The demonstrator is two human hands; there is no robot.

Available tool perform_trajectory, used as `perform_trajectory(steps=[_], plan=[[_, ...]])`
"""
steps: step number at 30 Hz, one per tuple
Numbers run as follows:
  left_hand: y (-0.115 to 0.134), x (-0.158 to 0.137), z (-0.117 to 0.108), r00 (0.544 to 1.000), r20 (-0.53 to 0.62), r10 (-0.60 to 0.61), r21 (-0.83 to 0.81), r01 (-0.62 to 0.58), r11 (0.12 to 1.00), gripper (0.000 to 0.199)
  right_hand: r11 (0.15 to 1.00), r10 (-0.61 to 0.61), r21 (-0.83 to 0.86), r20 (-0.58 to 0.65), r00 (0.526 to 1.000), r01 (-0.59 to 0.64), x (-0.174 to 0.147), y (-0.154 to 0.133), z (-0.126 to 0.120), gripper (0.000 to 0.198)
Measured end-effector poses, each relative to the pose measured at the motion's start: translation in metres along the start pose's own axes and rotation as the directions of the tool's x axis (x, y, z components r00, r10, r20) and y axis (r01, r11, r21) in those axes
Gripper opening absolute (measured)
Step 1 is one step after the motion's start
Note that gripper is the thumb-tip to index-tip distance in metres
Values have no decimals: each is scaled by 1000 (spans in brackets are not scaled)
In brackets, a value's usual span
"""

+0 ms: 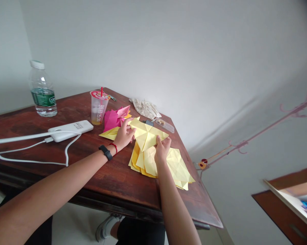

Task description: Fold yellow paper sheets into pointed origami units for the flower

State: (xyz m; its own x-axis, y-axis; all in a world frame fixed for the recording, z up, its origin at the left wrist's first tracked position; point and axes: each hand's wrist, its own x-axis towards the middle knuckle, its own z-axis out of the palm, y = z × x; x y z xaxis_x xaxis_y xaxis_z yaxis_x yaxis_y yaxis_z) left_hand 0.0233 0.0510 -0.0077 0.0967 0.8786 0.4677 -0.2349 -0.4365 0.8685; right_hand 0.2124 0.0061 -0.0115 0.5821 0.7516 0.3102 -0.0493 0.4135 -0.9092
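Between my two hands I hold a creased sheet of light yellow origami paper (146, 134), raised above the table. My left hand (124, 134) pinches its left corner, and my right hand (163, 148) grips its lower right edge with the thumb on top. Below it lies a spread pile of yellow paper sheets (179, 166), several of them creased, partly hidden by my right hand and forearm. Folded pink paper (112, 119) rests just beyond my left hand, with a yellow folded piece (109, 133) beside it.
A dark wooden table (112, 180) holds a water bottle (43, 90), a drink cup (98, 107) with a red straw, and a white power bank (71, 131) with cables. Farther back are a crumpled cloth (146, 108) and a clear plastic case (165, 125). A pink coat rack (260, 129) leans at right.
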Motion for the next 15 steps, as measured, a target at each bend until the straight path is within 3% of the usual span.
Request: perform_trajectory(steps=[11,15], plan=[[-1,1,1,998,-54,-27,13,28,1000,18,973,137,185,20,990,-139,2,-2,-1,24],[-4,2,-1,996,-47,-81,12,82,997,19,964,153,215,32,988,-156,4,-3,-2,19]])
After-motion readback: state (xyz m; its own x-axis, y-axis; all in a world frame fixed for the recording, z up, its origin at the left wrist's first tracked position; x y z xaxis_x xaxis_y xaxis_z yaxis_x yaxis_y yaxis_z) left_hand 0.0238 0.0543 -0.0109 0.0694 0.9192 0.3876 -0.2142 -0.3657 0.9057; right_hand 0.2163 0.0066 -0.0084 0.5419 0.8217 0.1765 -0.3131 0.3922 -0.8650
